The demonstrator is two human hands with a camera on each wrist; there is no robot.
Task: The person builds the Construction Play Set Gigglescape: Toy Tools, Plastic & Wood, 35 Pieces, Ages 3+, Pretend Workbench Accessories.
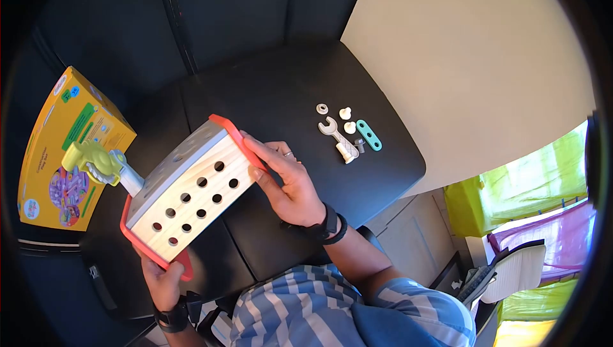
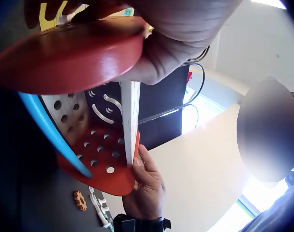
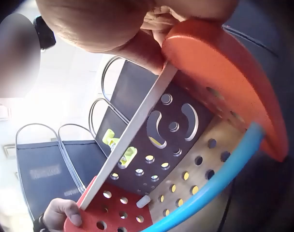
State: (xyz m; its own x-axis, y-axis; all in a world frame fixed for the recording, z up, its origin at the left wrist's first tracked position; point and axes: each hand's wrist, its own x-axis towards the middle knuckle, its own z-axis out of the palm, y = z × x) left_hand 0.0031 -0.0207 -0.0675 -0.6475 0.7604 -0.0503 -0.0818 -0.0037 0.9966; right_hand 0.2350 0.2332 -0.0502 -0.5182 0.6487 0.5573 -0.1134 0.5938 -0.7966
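Note:
A toy toolbox [image 1: 205, 201] with red end panels, a wooden side full of round holes and a grey side is held tilted between both hands. My left hand [image 1: 163, 285] grips its lower left end, the thumb over the red panel. At the upper right end, my right hand [image 1: 292, 186] holds the other red panel, thumb on the wooden edge. A blue curved handle [image 2: 54, 134] spans the box's open side in the left wrist view. From the grey side sticks out a yellow-green toy piece [image 1: 96, 160] on a pale stem. A small white peg [image 3: 143, 201] shows inside.
On the black seat [image 1: 255, 98] lie a toy wrench [image 1: 329, 128], a teal strip with holes [image 1: 369, 135], a pale ring [image 1: 322, 109] and several small screws. An orange gear [image 2: 80, 200] shows in the left wrist view. A yellow carton [image 1: 48, 155] stands at left.

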